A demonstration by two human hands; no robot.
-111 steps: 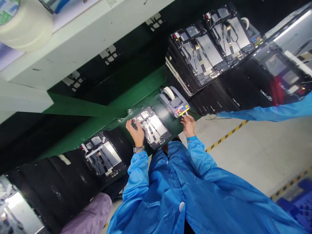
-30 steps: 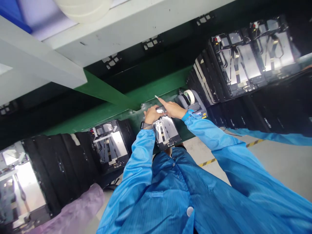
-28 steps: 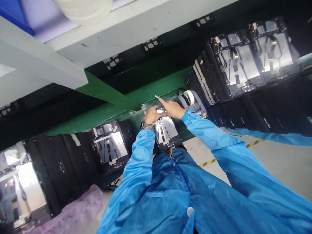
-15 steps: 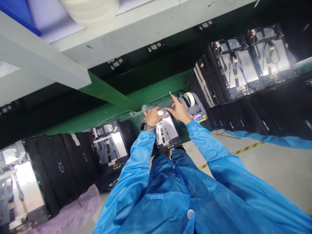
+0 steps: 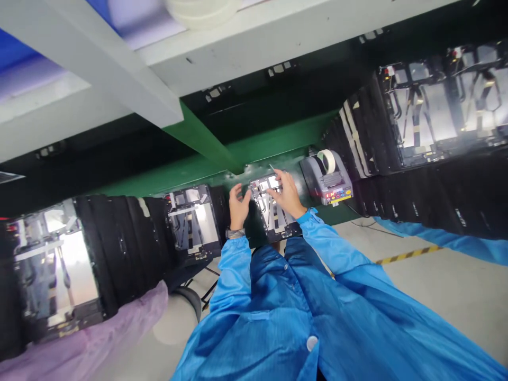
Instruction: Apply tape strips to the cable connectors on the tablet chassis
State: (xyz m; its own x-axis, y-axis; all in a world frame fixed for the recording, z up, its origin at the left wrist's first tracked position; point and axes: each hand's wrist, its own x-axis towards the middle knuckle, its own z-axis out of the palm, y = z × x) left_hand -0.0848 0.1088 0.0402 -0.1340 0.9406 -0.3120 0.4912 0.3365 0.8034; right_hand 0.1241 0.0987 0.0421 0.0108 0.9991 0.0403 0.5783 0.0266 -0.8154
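Panel [image 5: 273, 216] lies with its long axis toward me; my right hand [image 5: 289, 196], nearer, overlaps its right side, strip [image 5: 272, 167] at fingertip, pinch unclear; my left hand [image 5: 238, 209] spreads left of it.

The person wears a glossy, creased blue work coat [image 5: 278, 344], lighter on the left sleeve [image 5: 233, 280] and right sleeve [image 5: 341, 246] than down the front, with a large white button [image 5: 312, 343], a smaller pale button [image 5: 286, 266] and a narrow pocket edge [image 5: 257, 316]. A grey wristband [image 5: 237, 233] with a dark outer edge circles the left wrist; a bunched blue cuff [image 5: 308, 215] closes round the right.
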